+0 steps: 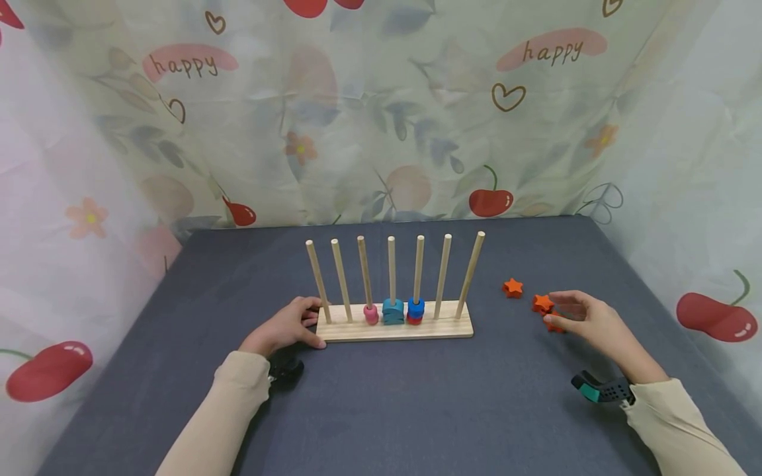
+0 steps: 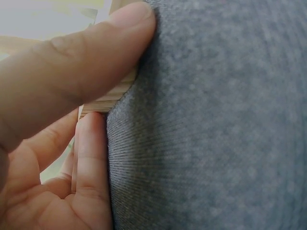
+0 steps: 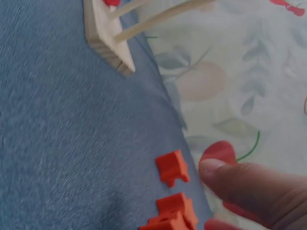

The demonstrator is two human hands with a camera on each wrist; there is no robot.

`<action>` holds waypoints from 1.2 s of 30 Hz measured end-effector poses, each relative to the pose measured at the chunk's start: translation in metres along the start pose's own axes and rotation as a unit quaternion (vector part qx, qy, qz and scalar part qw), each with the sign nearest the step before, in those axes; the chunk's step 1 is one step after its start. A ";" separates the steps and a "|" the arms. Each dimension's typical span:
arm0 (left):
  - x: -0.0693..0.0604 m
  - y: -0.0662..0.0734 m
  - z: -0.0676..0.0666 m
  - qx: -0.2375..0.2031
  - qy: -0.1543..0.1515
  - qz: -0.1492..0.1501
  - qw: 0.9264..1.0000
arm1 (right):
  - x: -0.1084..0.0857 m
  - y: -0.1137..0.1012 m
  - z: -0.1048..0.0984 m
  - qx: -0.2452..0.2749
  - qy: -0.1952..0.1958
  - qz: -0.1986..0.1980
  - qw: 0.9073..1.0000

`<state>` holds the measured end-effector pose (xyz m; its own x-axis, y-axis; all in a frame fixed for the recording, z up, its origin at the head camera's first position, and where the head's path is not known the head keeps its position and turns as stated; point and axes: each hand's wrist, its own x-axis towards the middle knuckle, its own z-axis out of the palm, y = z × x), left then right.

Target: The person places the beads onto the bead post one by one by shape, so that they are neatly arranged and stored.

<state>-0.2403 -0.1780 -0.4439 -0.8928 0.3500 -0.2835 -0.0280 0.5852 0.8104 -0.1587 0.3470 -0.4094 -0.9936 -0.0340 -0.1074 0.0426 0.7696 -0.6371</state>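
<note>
A wooden peg stand (image 1: 351, 334) with several upright pegs stands mid-table. My left hand (image 1: 286, 326) grips its left end, thumb at the front edge; in the left wrist view the thumb (image 2: 81, 62) lies over the wood. On three middle pegs sit a pink bead (image 1: 371, 315), teal pieces (image 1: 393, 312) and a blue piece (image 1: 416, 309) above a red one (image 1: 415, 320). At the right, my right hand (image 1: 595, 324) hovers with thumb and fingers apart around an orange star bead (image 1: 553, 322). Another orange star (image 1: 542, 303) lies against it.
A third orange star (image 1: 512, 287) lies a little apart, between the stand and the right hand. Dark grey cloth (image 1: 405, 410) covers the table. Patterned curtains (image 1: 369, 119) enclose the back and both sides.
</note>
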 end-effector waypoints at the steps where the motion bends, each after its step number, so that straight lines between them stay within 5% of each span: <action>1: 0.000 0.000 0.000 -0.001 0.000 0.000 1.000 | 0.001 0.002 0.001 -0.003 -0.004 0.005 1.000; 21: 0.001 -0.001 0.001 0.001 0.002 -0.005 1.000 | 0.008 0.012 0.007 -0.059 0.007 0.001 0.998; 36: -0.001 0.000 0.000 0.002 -0.001 0.002 1.000 | 0.005 -0.044 -0.015 -0.003 0.056 -0.010 0.998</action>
<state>-0.2396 -0.1782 -0.4434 -0.8920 0.3536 -0.2817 -0.0225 0.5875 0.8089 -0.1672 0.3224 -0.3710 -0.9997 0.0216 -0.0075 0.0215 0.7733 -0.6336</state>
